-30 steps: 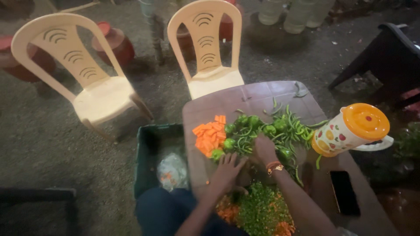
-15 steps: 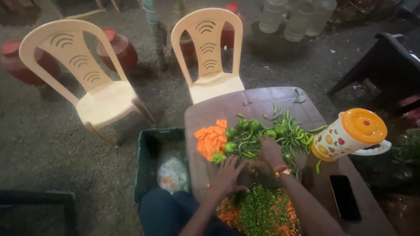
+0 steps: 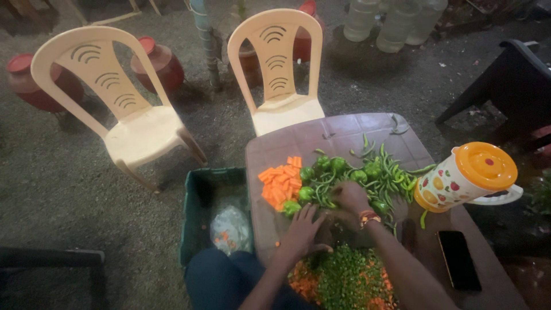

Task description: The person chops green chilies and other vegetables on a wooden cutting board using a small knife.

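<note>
right hand (image 3: 350,198): fingers curled into the chillies (image 3: 381,175), grip unclear. left hand (image 3: 301,232): fingers spread, flat on table (image 3: 344,132). chillies lie just ahead-right, long axes mixed; right hand nearer. carrot (image 3: 279,182) lies left.

Outdoor yard: gravel ground (image 3: 69,195), plastic chairs (image 3: 129,123)

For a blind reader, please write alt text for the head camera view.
A person's left hand and right hand rest among green chillies on a brown table, beside cut carrot pieces and chopped vegetables. An orange-lidded jug, dark phone and two cream chairs are nearby.
</note>
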